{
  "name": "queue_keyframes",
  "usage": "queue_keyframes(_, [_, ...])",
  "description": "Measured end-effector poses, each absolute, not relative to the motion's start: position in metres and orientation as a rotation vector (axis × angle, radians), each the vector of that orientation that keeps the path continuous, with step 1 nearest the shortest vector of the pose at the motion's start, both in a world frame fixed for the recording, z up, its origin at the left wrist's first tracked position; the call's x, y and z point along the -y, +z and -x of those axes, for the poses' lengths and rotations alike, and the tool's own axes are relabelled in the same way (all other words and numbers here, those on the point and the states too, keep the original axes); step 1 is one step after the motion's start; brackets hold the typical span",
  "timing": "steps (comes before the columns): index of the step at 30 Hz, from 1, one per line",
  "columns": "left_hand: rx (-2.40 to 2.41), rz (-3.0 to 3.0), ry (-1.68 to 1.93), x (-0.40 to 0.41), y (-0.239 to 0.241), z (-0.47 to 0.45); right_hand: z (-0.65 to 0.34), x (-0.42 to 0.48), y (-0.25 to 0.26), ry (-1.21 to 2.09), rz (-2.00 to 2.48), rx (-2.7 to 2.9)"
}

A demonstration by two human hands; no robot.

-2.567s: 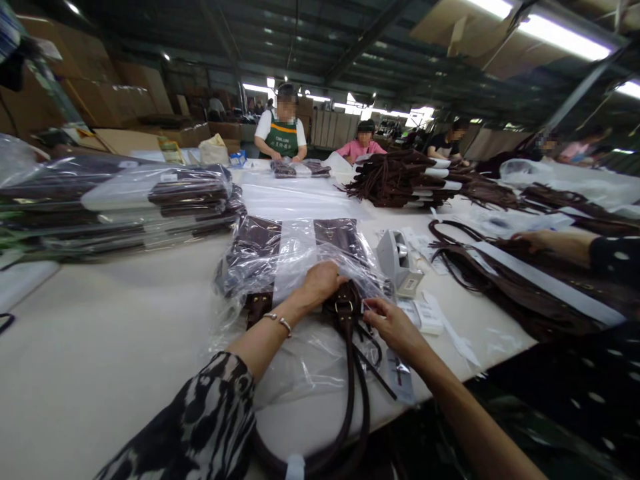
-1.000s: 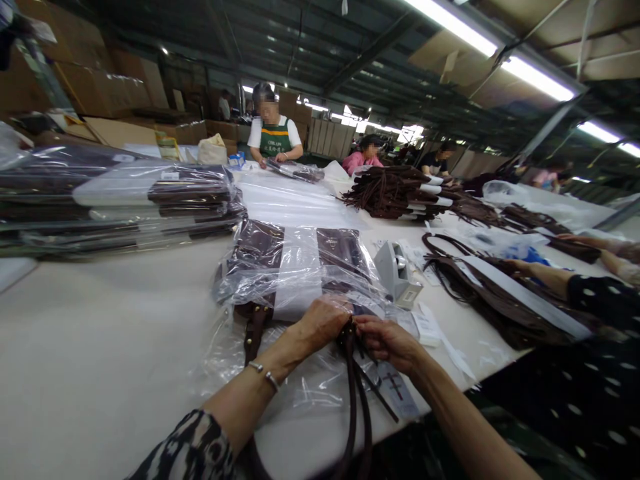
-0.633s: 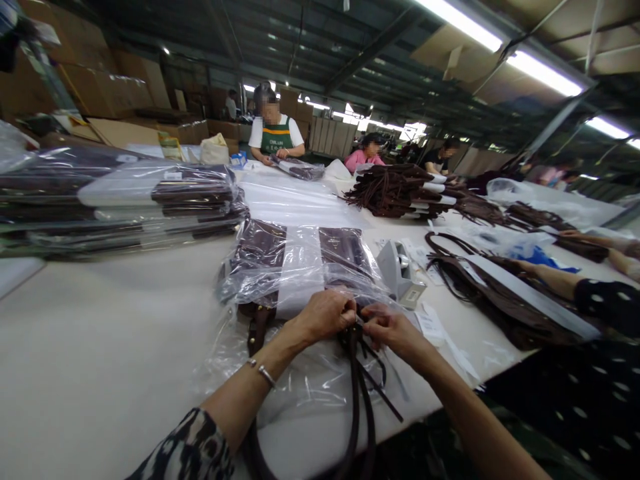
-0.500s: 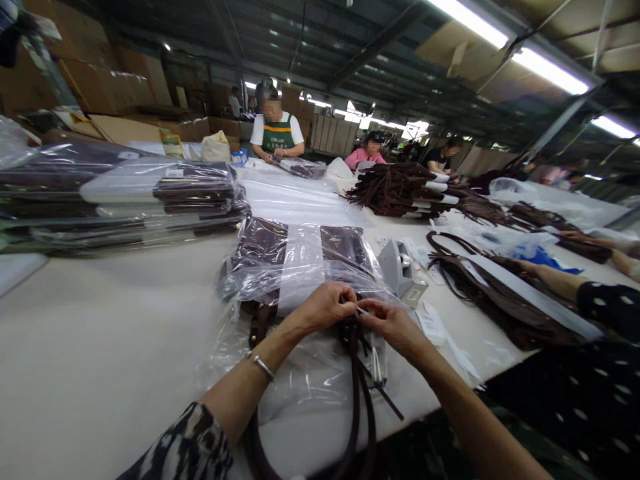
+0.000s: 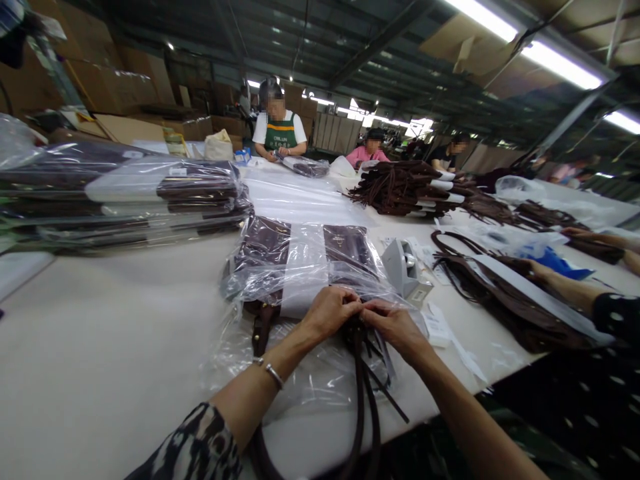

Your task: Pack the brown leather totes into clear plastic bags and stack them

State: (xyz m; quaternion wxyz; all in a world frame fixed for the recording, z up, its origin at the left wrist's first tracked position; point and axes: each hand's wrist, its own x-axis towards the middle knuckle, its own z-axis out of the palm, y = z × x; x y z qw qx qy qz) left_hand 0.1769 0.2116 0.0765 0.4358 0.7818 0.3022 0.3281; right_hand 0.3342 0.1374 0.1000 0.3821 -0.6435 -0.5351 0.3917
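Note:
A dark brown handbag point(image 5: 346, 243) lies in front of me, partly inside a clear plastic bag point(image 5: 320, 390), with a white paper band point(image 5: 304, 261) around its middle. Its long handles point(image 5: 360, 400) stick out toward me and hang over the table's near edge. My left hand point(image 5: 330, 312) and my right hand point(image 5: 395, 327) meet at the base of the right handle. Both pinch with thumb and fingertips; what lies between them is too small and covered to tell. Thin dark strips and a pale tag-like piece point(image 5: 389, 360) hang just below.
Plastic-wrapped brown bags point(image 5: 195, 183) are stacked at the left. A grey tape dispenser point(image 5: 400, 267) stands right of the handbag, near white labels point(image 5: 438, 325). A co-worker's hand point(image 5: 543, 273) rests on another brown bag point(image 5: 510, 300). More bags point(image 5: 405, 187) are piled behind.
My fingertips have drawn closer together, covering the thin white piece that showed between them. The view has shifted slightly; the handbag lies as before.

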Motion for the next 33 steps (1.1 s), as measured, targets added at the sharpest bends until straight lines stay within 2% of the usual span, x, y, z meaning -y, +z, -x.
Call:
queue_keyframes(6, [-0.809,-2.007,0.647,-0.21,0.076,-0.175,-0.341,-0.137,0.094,0.958,1.703,1.314])
queue_keyframes(11, [-0.671,-1.726,0.606,-0.208,0.079,-0.175,-0.348,-0.132,0.088,1.021,1.716,1.124])
queue_keyframes(16, [-0.605,-1.243,0.725,-0.206,0.079,-0.179,-0.353,-0.118,0.082,1.426,1.345,0.788])
queue_keyframes(19, [-0.629,-1.102,0.747,-0.206,0.074,-0.181,-0.351,-0.109,0.08,1.49,1.179,0.7])
queue_keyframes(24, [-0.713,-1.091,0.758,-0.208,0.068,-0.183,-0.341,-0.105,0.073,1.419,1.096,0.747])
queue_keyframes(33, [-0.739,-1.034,0.735,-0.208,0.063,-0.186,-0.338,-0.122,0.078,0.896,1.634,1.337])
